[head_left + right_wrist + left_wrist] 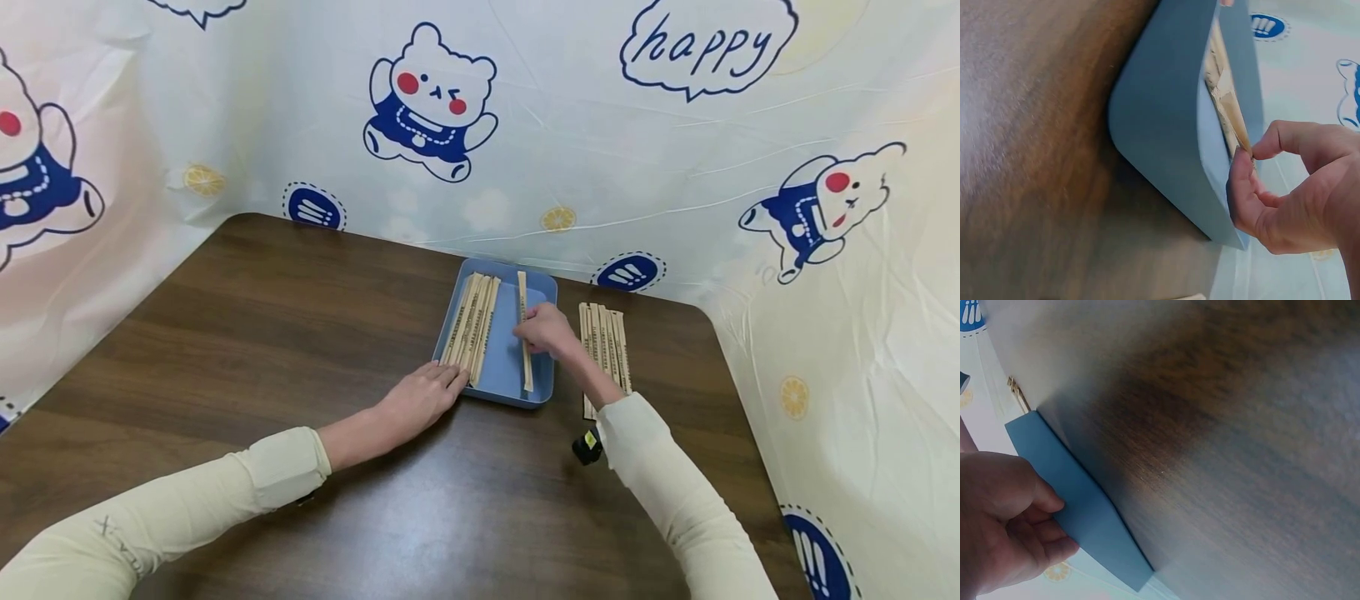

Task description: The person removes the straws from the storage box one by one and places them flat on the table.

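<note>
Pinching a slim paper-wrapped packet (527,371) between thumb and forefinger, my right hand (547,329) is holding it over the right half of a blue tray (504,342); whether its underside is touching the tray floor, I cannot tell. Beside it, a bundle of similar packets (472,325) is lying lengthwise along the tray's left side. My left hand (423,398) is resting at the near left corner, fingers loosely bent and touching the outer wall. Just right of the tray, a second row of packets (604,337) is lying on the dark wooden table (300,317), partly hidden by my right forearm, while a small black object (587,447) with a yellow mark is showing by my cuff. Beyond, a pale cloth (562,125) printed with bears is hanging.
</note>
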Tool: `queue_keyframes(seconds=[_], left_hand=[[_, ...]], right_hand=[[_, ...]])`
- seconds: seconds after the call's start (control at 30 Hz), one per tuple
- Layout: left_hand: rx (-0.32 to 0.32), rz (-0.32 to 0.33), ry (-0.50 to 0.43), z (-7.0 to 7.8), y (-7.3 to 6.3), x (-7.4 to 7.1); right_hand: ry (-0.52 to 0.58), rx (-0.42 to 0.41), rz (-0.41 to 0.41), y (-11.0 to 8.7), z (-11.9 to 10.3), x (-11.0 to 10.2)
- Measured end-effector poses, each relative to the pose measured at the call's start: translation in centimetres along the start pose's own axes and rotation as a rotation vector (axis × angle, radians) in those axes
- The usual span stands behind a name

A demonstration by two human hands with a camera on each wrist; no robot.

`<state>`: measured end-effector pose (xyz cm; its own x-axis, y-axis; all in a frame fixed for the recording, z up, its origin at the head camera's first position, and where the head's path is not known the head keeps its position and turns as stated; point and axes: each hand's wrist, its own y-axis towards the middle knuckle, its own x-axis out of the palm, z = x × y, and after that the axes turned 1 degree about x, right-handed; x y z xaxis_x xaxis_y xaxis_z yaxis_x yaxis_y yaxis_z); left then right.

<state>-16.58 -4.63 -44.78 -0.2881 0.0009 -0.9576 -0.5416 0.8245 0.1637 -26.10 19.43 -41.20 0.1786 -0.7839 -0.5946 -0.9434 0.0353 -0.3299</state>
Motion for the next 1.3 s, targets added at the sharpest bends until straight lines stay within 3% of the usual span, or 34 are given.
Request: queue_keyframes(seconds=[0.23,0.4,0.53,0.87,1.3], left_hand=[[0.004,0.004,-0.009,0.0,0.0,0.0],[0.004,0.014,-0.009,0.0,0.0,0.0],[0.004,0.018,-0.019,0.0,0.0,0.1],[0.004,0.036,-0.009,-0.1,0.0,0.1],[0.004,0.033,-0.017,0.0,0.1,0.2]], right_hand=[[0.131,0.041,-0.061,-0.5,0.7,-3.0],[0.157,0.068,-0.073,-1.0,1.9,-4.9],[0.128,0.102,-0.08,-1.2,3.4,-5.9],[0.111,0.079,-0.036,-1.6,6.3,-7.2],[-0.052,0.082,0.043,-1.5,8.1,-7.1]])
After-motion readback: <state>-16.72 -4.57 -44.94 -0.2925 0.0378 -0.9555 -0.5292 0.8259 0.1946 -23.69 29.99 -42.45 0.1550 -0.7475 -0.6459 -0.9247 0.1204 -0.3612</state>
